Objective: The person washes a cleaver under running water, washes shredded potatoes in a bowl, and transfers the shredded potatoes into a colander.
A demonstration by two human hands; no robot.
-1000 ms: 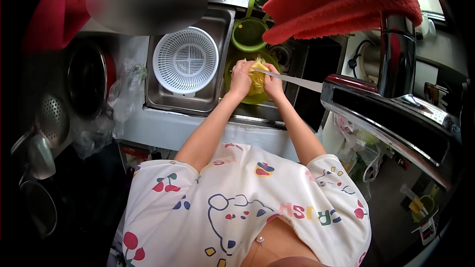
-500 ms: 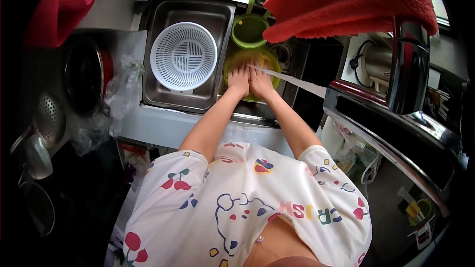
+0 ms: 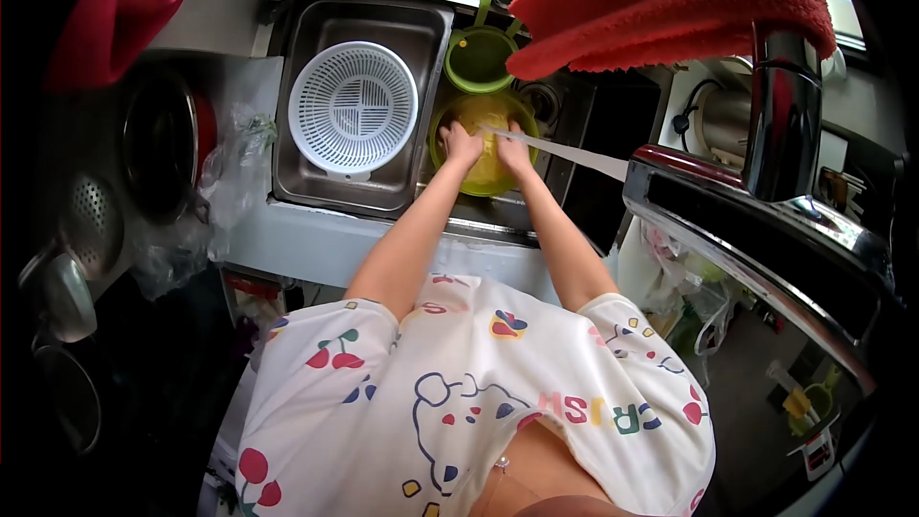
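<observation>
My left hand point(image 3: 461, 146) is inside a green basin point(image 3: 479, 190), near its left wall, with the fingers curled downward. My right hand point(image 3: 514, 149) sits near the right wall, its fingers bent too. What the fingers close on is hidden. Between the hands lie yellowish wet contents point(image 3: 490, 172), their kind unclear. A water stream point(image 3: 565, 151) from the tap point(image 3: 689, 177) falls into the basin between my hands. Just behind the basin is a green strainer-like vessel with a handle point(image 3: 481, 59).
A white colander point(image 3: 352, 107) stands in the left sink bowl point(image 3: 297, 182). A red towel point(image 3: 670, 5) hangs over the tap's upper part. At the left are a plastic bag point(image 3: 239, 172), a slotted ladle point(image 3: 91, 220) and a dark pan point(image 3: 158, 148).
My hands were together and flat over the basin's contents. They have moved apart toward opposite sides, with the fingers now curled, exposing the yellowish contents between them.
</observation>
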